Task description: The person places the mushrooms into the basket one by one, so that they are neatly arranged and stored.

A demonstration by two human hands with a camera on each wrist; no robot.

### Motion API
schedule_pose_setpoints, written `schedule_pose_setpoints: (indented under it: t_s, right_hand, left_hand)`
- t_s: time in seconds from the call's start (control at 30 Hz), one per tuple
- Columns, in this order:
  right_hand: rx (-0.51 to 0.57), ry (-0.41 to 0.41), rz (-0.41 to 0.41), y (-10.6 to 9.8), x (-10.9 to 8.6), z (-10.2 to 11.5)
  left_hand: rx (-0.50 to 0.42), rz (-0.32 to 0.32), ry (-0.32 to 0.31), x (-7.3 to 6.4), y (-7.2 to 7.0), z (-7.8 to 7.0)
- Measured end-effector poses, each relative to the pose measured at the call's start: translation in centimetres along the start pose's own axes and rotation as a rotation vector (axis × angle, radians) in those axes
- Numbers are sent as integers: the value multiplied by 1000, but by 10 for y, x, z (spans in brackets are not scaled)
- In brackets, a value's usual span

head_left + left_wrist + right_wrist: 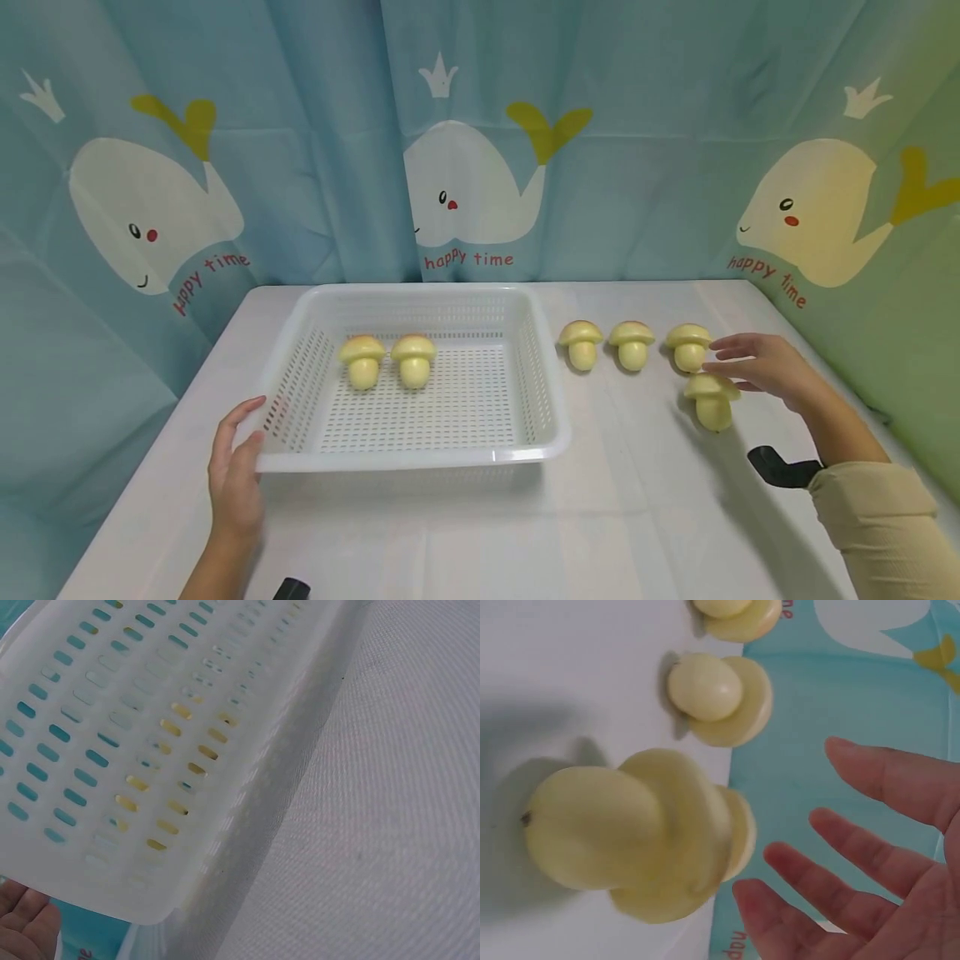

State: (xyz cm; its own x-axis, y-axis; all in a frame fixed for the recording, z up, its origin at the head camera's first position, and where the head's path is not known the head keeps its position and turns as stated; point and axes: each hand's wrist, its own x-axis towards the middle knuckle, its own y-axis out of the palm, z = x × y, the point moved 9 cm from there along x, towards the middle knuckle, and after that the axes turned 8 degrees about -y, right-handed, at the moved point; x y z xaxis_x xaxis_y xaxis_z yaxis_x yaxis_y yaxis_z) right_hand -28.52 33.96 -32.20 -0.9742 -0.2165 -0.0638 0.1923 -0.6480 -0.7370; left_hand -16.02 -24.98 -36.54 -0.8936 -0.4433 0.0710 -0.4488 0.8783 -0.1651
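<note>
My left hand (pixel 238 483) grips the front left corner of a white perforated plastic basket (pixel 420 460), thumb and fingers at its rim. Inside the basket two yellow toy mushrooms stand side by side: a left one (pixel 364 373) and a right one (pixel 413 372). Over on the right, my right hand (pixel 765 367), fingers spread and holding nothing, hovers just beyond the nearest mushroom (pixel 600 825). Behind that one stands another mushroom (pixel 688 357), close to the fingertips. In the left wrist view, only some fingers (pixel 26 922) show beside the basket's rim.
Two more mushrooms, one (pixel 581 354) by the basket and one (pixel 632 354) beside it, continue the back row. A white cloth (pixel 600 517) covers the table. Blue curtains (pixel 645 67) with whale prints hang behind it, and a green one (pixel 922 350) on the right.
</note>
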Motion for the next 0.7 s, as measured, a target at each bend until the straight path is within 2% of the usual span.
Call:
schedule_pose_setpoints:
  t_s: [0.2, 0.53, 0.7]
  right_hand:
    - [-33, 15, 1, 4, -5, -9]
    - [-175, -35, 6, 13, -8, -14]
    - [-179, -56, -7, 17, -8, -16]
  left_hand:
    - [-22, 5, -16, 0, 1, 1]
    - [-18, 5, -6, 1, 0, 0]
    - [-9, 8, -20, 0, 0, 1]
